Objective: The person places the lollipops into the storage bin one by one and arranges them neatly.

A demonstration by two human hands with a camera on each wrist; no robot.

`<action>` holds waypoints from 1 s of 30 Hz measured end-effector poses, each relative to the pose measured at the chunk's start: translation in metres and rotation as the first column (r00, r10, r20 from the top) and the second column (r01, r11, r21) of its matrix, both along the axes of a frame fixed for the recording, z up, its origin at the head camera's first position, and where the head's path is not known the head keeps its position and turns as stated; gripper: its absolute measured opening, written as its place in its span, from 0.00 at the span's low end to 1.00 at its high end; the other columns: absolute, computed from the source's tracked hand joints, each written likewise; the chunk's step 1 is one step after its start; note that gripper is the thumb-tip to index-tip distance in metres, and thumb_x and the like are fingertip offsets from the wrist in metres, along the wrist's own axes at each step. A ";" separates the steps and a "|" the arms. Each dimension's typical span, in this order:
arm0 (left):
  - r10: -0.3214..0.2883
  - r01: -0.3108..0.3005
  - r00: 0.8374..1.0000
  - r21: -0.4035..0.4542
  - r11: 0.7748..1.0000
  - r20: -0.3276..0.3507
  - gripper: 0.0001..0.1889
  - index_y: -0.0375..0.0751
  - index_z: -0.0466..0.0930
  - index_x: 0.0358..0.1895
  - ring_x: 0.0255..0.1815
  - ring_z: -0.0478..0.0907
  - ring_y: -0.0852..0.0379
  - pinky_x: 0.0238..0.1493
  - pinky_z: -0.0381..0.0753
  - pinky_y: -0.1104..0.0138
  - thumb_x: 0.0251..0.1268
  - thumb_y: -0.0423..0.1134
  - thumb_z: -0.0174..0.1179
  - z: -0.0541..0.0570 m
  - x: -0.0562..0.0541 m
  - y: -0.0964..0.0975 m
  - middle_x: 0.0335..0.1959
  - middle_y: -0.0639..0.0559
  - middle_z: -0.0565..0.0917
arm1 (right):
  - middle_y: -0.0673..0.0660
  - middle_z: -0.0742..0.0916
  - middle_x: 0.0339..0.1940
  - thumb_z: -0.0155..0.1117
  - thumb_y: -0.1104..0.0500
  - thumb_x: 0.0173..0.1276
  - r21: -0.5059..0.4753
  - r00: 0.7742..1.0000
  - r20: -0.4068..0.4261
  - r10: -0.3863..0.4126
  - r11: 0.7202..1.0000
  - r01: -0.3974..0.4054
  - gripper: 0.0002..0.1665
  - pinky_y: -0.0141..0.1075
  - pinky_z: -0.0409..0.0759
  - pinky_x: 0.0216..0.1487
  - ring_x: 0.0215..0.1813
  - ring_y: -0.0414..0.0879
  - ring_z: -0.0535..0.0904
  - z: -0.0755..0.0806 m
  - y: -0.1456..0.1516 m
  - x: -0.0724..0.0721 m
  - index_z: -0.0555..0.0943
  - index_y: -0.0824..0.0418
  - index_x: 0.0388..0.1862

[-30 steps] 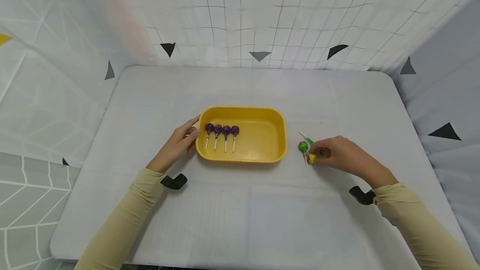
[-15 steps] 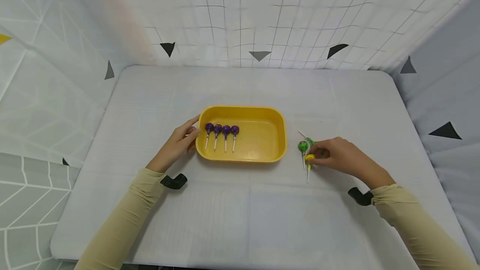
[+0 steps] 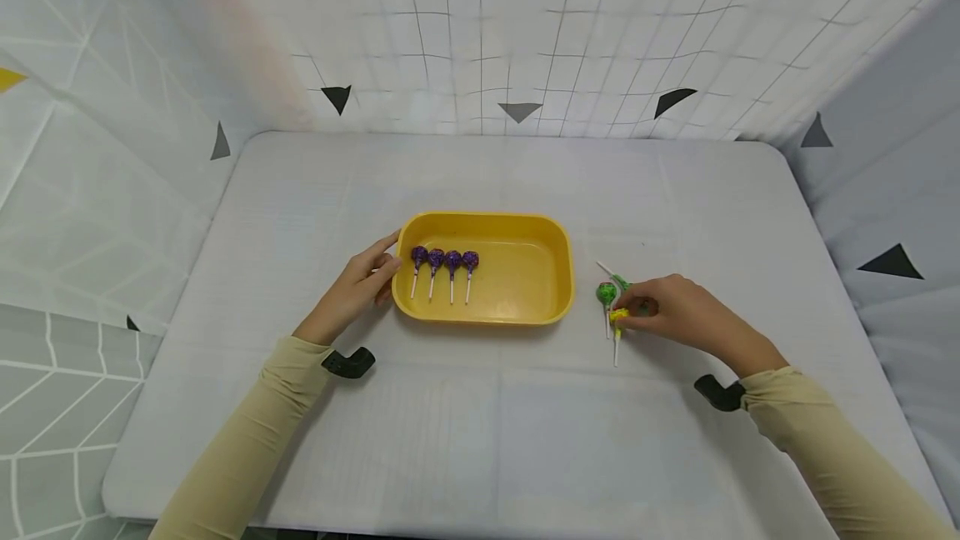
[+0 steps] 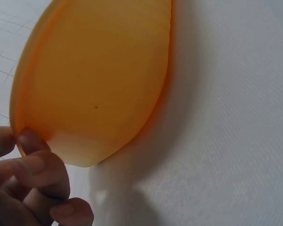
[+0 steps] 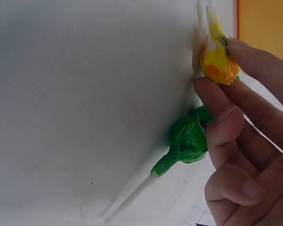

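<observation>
My left hand [image 3: 358,283] holds the left end of a yellow tray [image 3: 525,312], its fingers at the rim. In the left wrist view the fingers [image 4: 42,172] bend at the edge of the tray wall. Inside the tray, purple lollipops [image 3: 452,260] lie in a row at the left, sticks toward me. Right of the tray, my right hand [image 3: 678,311] pinches a yellow lollipop [image 5: 219,63] by its wrapped head between thumb and fingertip; its stick points toward me. A green lollipop [image 3: 606,293] lies just left of those fingers. Another green lollipop [image 5: 186,141] is partly hidden behind the hand.
A white cloth covers the table [image 3: 480,423]. White fabric walls with dark triangles enclose its back and sides. The tray's right end stands a short way left of the green lollipops. Dark wrist mounts [image 3: 348,363] sit at both cuffs.
The yellow lollipop has turned in my right fingers, so its stick now shows pointing toward me. My right wrist has shifted slightly left. The left hand and tray have stayed put.
</observation>
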State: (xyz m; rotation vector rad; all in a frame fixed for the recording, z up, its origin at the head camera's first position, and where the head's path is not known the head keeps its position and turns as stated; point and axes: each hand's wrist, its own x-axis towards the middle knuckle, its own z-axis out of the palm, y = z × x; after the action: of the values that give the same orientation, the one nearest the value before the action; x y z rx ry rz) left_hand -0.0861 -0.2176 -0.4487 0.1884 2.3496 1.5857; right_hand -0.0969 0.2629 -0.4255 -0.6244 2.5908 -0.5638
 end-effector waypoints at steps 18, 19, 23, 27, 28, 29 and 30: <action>-0.002 0.002 1.000 -0.017 1.000 0.003 0.30 0.53 0.55 0.83 0.26 0.70 0.56 0.27 0.71 0.68 0.85 0.51 0.46 0.001 0.000 -0.001 0.34 0.46 0.74 | 0.43 0.89 0.32 0.77 0.48 0.65 -0.014 1.000 -0.019 0.017 1.000 -0.017 0.12 0.31 0.76 0.30 0.31 0.40 0.78 0.013 -0.002 -0.009 0.91 0.50 0.43; -0.004 0.004 1.000 -0.016 1.000 0.002 0.30 0.53 0.55 0.83 0.26 0.70 0.56 0.27 0.71 0.67 0.85 0.51 0.46 0.001 0.000 -0.001 0.34 0.46 0.74 | 0.43 0.89 0.33 0.77 0.48 0.65 -0.012 1.000 -0.021 0.020 1.000 -0.020 0.12 0.31 0.76 0.30 0.31 0.40 0.78 0.014 -0.002 -0.010 0.91 0.50 0.44; -0.003 0.003 1.000 -0.006 1.000 0.009 0.29 0.54 0.56 0.83 0.26 0.70 0.57 0.28 0.72 0.66 0.85 0.51 0.46 -0.001 -0.001 -0.001 0.34 0.46 0.74 | 0.44 0.89 0.33 0.78 0.50 0.64 0.002 0.999 -0.036 0.028 1.000 -0.028 0.12 0.31 0.76 0.29 0.31 0.41 0.77 0.022 -0.004 -0.013 0.91 0.50 0.44; 0.000 0.000 1.000 -0.001 1.000 0.016 0.29 0.55 0.56 0.83 0.26 0.70 0.57 0.28 0.73 0.65 0.85 0.52 0.46 -0.001 -0.001 -0.001 0.34 0.46 0.74 | 0.44 0.89 0.34 0.78 0.50 0.64 0.014 0.998 -0.051 0.023 1.000 -0.022 0.12 0.31 0.74 0.28 0.31 0.42 0.76 0.032 -0.007 -0.017 0.91 0.50 0.46; 0.000 0.000 1.000 -0.003 1.000 0.014 0.29 0.55 0.56 0.83 0.26 0.70 0.57 0.28 0.73 0.65 0.85 0.52 0.46 -0.001 -0.001 -0.001 0.34 0.46 0.74 | 0.45 0.89 0.34 0.78 0.50 0.64 0.015 0.998 -0.055 0.021 1.000 -0.020 0.13 0.31 0.74 0.27 0.31 0.42 0.76 0.034 -0.007 -0.018 0.91 0.51 0.46; -0.001 0.001 1.000 -0.006 1.000 0.013 0.29 0.55 0.56 0.83 0.26 0.70 0.57 0.28 0.73 0.65 0.85 0.52 0.46 -0.001 -0.001 -0.001 0.34 0.46 0.74 | 0.44 0.89 0.35 0.78 0.50 0.65 0.016 0.998 -0.056 0.017 1.000 -0.016 0.13 0.31 0.74 0.27 0.31 0.42 0.75 0.037 -0.008 -0.019 0.91 0.50 0.46; 0.000 0.000 1.000 -0.007 1.000 0.013 0.29 0.55 0.56 0.83 0.26 0.70 0.57 0.28 0.73 0.65 0.85 0.52 0.46 -0.001 -0.001 -0.002 0.34 0.46 0.74 | 0.44 0.89 0.35 0.77 0.49 0.65 0.014 0.998 -0.056 0.018 1.000 -0.017 0.13 0.31 0.74 0.27 0.31 0.42 0.75 0.040 -0.009 -0.020 0.91 0.51 0.46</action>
State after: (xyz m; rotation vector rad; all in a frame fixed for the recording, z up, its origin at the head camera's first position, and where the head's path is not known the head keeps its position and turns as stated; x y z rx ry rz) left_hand -0.0868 -0.2191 -0.4497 0.1763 2.3448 1.5741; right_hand -0.1165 0.2537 -0.3859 -0.6672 2.6362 -0.5299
